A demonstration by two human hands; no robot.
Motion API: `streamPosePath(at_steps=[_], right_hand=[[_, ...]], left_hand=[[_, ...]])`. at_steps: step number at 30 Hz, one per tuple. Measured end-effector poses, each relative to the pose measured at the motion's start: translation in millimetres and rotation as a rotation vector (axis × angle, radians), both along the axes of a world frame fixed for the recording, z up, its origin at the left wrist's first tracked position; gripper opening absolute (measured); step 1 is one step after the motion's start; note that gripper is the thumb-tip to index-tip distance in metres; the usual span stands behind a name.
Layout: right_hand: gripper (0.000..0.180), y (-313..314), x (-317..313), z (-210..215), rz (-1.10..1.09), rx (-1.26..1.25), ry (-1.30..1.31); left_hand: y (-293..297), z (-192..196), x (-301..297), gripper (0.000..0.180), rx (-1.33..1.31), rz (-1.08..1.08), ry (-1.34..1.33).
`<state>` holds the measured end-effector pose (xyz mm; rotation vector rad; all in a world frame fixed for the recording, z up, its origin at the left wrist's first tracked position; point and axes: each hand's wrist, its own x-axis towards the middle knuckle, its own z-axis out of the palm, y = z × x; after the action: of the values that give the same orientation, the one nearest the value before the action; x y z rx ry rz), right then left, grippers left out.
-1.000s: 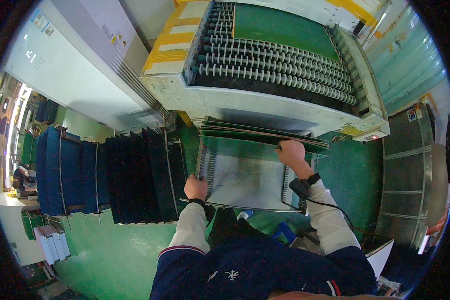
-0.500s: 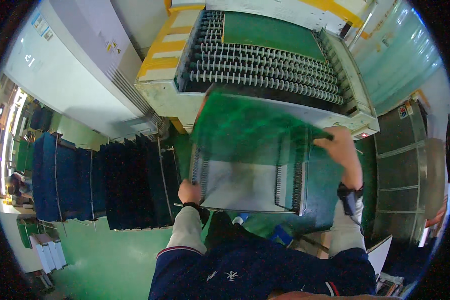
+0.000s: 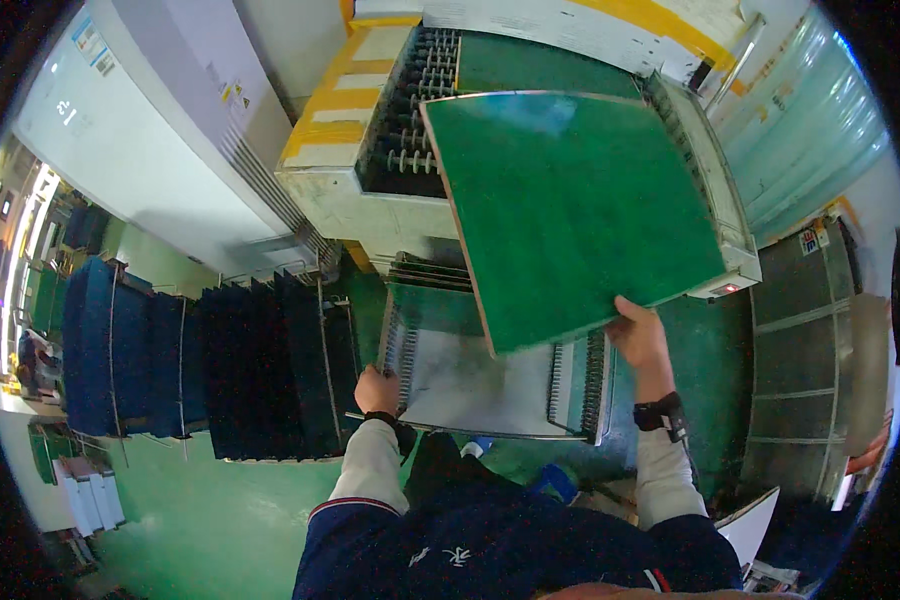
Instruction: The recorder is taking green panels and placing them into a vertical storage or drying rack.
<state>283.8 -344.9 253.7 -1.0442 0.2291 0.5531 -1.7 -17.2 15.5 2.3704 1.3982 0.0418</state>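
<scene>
A large green panel with thin copper-coloured edges (image 3: 580, 210), like a circuit board, is tilted up above the front of the roller conveyor. My right hand (image 3: 638, 335) grips its near edge, the thumb lying on top and the other fingers hidden beneath. Below it stands a metal rack with slotted sides (image 3: 480, 390), with several panels (image 3: 430, 270) upright at its far end. My left hand (image 3: 377, 388) is closed around the rack's left side frame.
Beyond the rack is a conveyor machine with white roller wheels (image 3: 410, 160), another green panel (image 3: 540, 62) lying on it. Racks of dark panels (image 3: 270, 370) stand to the left, near a tall white cabinet (image 3: 140, 130). A grey metal cabinet (image 3: 800, 350) is at the right.
The green panel, blurred and low over the rack before, has swung up and away toward the conveyor. My right hand has shifted slightly left and down; my left hand stays on the rack.
</scene>
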Motion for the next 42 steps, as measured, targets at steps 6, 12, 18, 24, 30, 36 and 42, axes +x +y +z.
streamPosePath(at_steps=[6, 12, 18, 24, 30, 36, 42], right_hand=[[0.022, 40.7, 3.8, -63.0, 0.063, 0.094, 0.109], [0.016, 83.0, -2.1, -42.7, 0.179, 0.020, 0.097], [0.026, 92.8, 5.1, -43.8, 0.169, -0.013, 0.122], [0.023, 98.4, 7.7, -41.8, 0.127, 0.008, 0.119], [0.021, 110.1, 16.7, -38.4, 0.131, 0.010, 0.084], [0.028, 110.9, 28.7, -47.7, 0.100, 0.014, 0.107], [0.030, 115.1, 25.6, -48.5, 0.107, 0.025, 0.075]], left_hand=[[1.7, 3.6, 4.5, 0.037, -0.070, 0.032, -0.005], [1.8, -2.4, -2.4, 0.037, -0.020, 0.048, -0.034], [0.1, 6.3, 3.9, 0.036, -0.063, 0.058, -0.011], [-3.4, 19.4, 12.0, 0.035, -0.091, 0.079, 0.008], [1.1, 10.4, 5.5, 0.036, -0.088, 0.074, 0.013], [-2.4, 7.5, 7.3, 0.038, -0.047, 0.066, -0.015], [-2.0, -0.3, 0.9, 0.038, 0.037, 0.044, -0.041]])
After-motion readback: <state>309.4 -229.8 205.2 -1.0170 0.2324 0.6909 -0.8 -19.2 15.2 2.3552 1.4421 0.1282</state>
